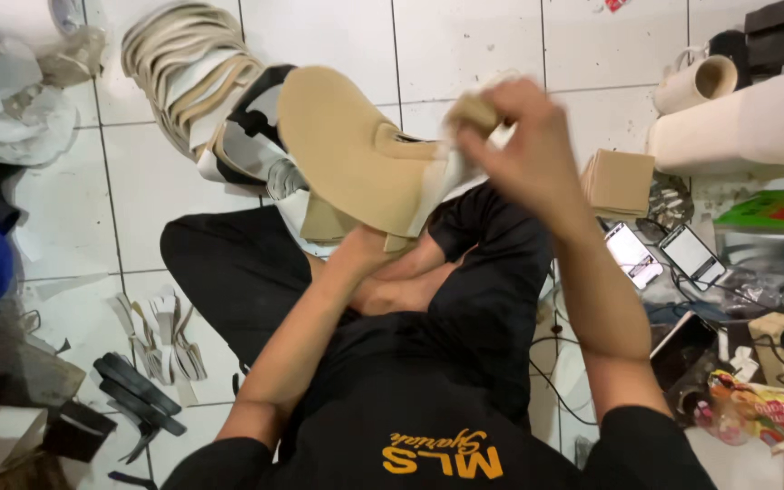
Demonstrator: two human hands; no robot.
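Resting above the crossed legs, a tan shoe upper (sole side turned up) is gripped from below by the left hand, while its white edge is pinched by the right hand. Stacked cut pieces and two phones are seen on the tiled floor.

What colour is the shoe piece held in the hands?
Tan, with white edging; the shoe piece shows best in the head view.

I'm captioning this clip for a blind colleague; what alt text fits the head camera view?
A seated person's left hand holds up a tan shoe upper while the right hand presses a small tan pad against its edge. Stacked cut shoe pieces and two phones lie on the white tiled floor.
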